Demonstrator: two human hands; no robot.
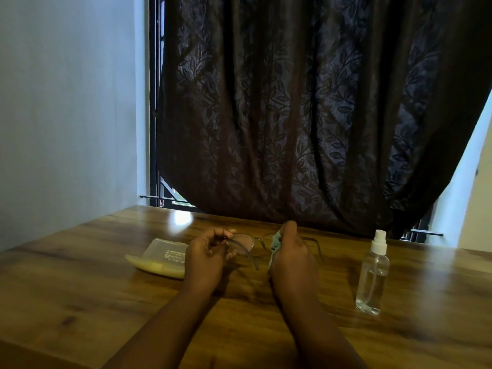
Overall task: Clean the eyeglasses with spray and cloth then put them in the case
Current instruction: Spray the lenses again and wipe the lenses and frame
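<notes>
Thin-framed eyeglasses (246, 242) are held just above the wooden table (80, 275), their temples unfolded toward me. My left hand (206, 258) pinches the left end of the frame. My right hand (291, 251) grips a pale green cloth (275, 243) pressed around the right lens, which the cloth and fingers hide. A clear spray bottle (372, 275) with a white nozzle stands upright to the right of my right hand. An open translucent, yellowish case (159, 258) lies on the table left of my left hand, partly behind it.
A dark patterned curtain (292, 115) hangs right behind the table's far edge, over a barred window. A pale wall (66, 102) closes the left side. Bare wood lies in front of my forearms.
</notes>
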